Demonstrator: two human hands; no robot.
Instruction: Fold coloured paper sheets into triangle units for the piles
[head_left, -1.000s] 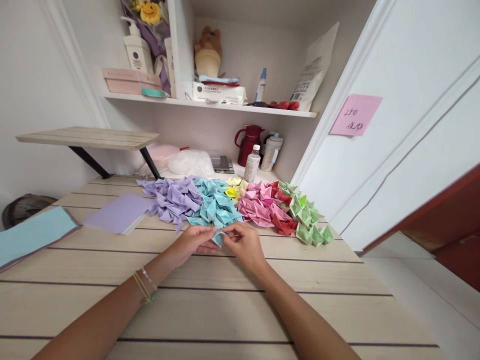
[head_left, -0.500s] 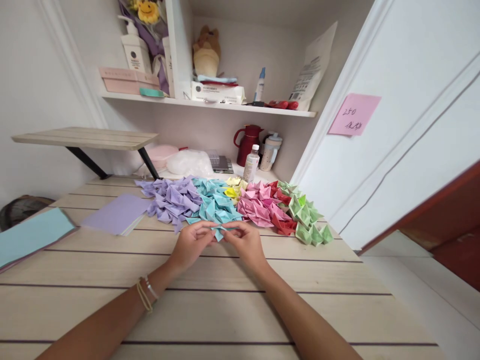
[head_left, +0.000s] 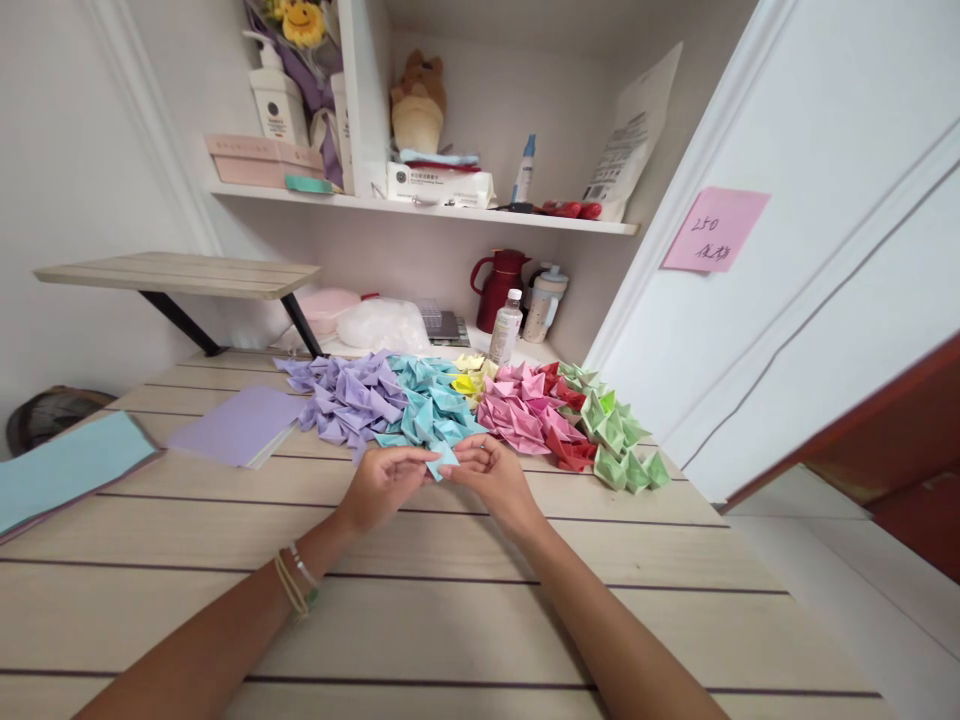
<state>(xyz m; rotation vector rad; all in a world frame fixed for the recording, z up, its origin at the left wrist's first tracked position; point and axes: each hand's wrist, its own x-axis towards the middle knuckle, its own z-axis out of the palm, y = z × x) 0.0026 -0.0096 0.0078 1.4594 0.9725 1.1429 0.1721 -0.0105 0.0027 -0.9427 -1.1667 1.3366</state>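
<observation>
A small piece of folded light-blue paper (head_left: pixel 442 459) is held between my two hands, above the wooden table. My left hand (head_left: pixel 388 482) pinches its left side with thumb and fingertips. On the other side, my right hand (head_left: pixel 491 480) grips the paper's right edge, fingers bent above the thumb. Just behind the hands lie heaps of folded paper boats: purple ones (head_left: pixel 351 400), light-blue ones (head_left: pixel 431 405), yellow ones (head_left: pixel 469 375), pink ones (head_left: pixel 517 408), red ones (head_left: pixel 570 452) and green ones (head_left: pixel 611 425).
Purple paper sheets (head_left: pixel 232 425) and a light-blue stack (head_left: pixel 71 470) lie at the left. A small raised wooden shelf (head_left: pixel 180 272) stands on the table (head_left: pixel 450 630). Behind the boats are a bottle (head_left: pixel 505 328), a red jug (head_left: pixel 500 290) and a tumbler (head_left: pixel 545 303).
The folded blue paper has turned from a narrow, pointed shape to a flatter diamond-like face. My right fingers have lifted and curled, and the hands are slightly further apart.
</observation>
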